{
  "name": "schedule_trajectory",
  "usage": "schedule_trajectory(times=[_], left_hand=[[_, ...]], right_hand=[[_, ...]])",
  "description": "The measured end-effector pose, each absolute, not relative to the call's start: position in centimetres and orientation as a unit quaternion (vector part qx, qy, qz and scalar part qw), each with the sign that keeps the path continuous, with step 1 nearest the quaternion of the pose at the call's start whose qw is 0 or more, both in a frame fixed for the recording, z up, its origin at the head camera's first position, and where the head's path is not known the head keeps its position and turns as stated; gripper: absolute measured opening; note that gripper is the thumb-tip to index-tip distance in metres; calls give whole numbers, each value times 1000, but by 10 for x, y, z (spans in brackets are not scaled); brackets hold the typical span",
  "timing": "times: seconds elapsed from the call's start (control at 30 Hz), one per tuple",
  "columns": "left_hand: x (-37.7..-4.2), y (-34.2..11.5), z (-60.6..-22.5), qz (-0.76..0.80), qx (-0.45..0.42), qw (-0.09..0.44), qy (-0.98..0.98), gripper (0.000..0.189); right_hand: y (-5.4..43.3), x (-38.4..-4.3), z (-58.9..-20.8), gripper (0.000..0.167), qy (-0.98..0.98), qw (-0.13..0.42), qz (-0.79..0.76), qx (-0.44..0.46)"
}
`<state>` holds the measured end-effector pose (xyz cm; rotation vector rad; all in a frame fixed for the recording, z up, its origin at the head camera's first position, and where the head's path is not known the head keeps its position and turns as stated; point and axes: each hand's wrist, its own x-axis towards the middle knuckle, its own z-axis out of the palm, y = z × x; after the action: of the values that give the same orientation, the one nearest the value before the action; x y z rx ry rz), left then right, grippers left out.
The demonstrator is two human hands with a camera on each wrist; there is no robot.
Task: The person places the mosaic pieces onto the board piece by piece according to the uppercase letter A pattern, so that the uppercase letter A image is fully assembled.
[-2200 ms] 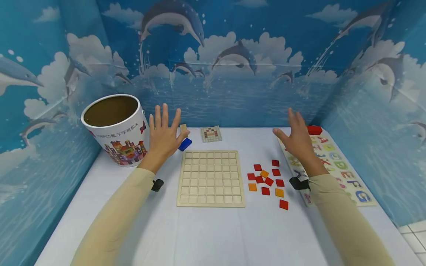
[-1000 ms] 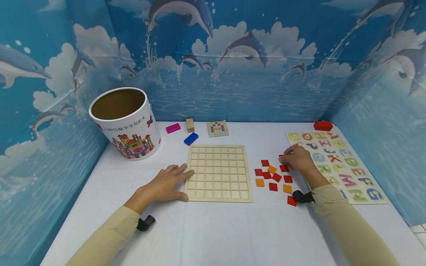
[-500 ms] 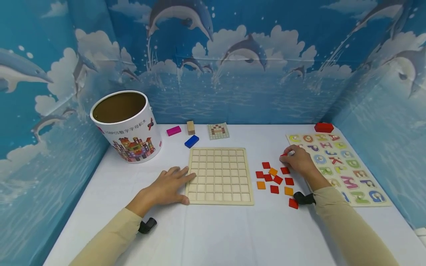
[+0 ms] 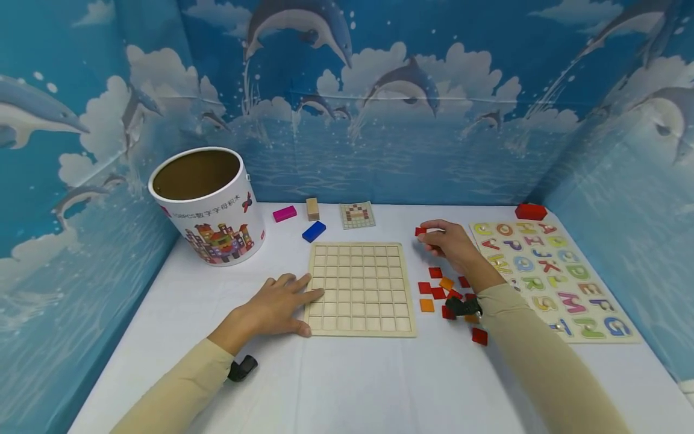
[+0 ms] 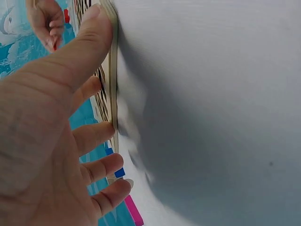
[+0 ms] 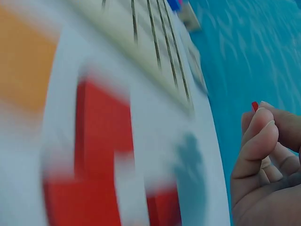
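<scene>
A pale wooden grid board (image 4: 359, 290) lies on the white table. My left hand (image 4: 276, 306) rests at its left edge, fingers spread, thumb by the near left corner; in the left wrist view the thumb (image 5: 89, 42) lies over the board's edge. My right hand (image 4: 452, 244) pinches a small red square tile (image 4: 420, 231) between thumb and fingertips, raised above the table beyond the board's far right corner. The right wrist view shows only a sliver of that tile (image 6: 255, 107). Below the hand lie several loose red tiles (image 4: 425, 288) and orange tiles (image 4: 427, 305), some hidden by the right wrist.
Behind the board are a patterned card (image 4: 358, 215), a blue block (image 4: 314, 231), a wooden block (image 4: 312, 209) and a magenta block (image 4: 284, 213). A large white bucket (image 4: 217, 232) stands back left. An alphabet board (image 4: 564, 283) lies right, with a red block (image 4: 531, 211) behind it.
Both hands came down from the air; the left settled at the board's edge. The right picked up a red tile beside the alphabet board and carried it left and away from me.
</scene>
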<state>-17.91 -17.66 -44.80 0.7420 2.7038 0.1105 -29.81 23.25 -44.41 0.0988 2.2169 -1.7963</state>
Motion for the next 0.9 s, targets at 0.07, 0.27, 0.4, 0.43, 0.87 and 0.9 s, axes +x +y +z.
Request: schedule_trajectory(times=[0.07, 0.27, 0.4, 0.43, 0.87, 0.9], left_hand=[[-179, -177, -448, 48, 258, 169, 950, 89], [-181, -175, -449, 67, 257, 177, 948, 91], [-181, -174, -451, 54, 260, 169, 949, 91], [-181, -174, -452, 50, 261, 166, 950, 91], [-182, -175, -455, 42, 265, 149, 952, 93], [-183, -175, -455, 43, 266, 149, 951, 93]], right_hand=[[208, -302, -445, 53, 757, 163, -633, 21], [142, -307, -455, 44, 765, 215, -606, -30], [119, -308, -460, 36, 837, 192, -506, -83], [116, -308, -461, 34, 856, 179, -475, -95], [102, -310, -461, 32, 925, 116, -329, -149], [101, -311, -462, 32, 926, 115, -325, -151]])
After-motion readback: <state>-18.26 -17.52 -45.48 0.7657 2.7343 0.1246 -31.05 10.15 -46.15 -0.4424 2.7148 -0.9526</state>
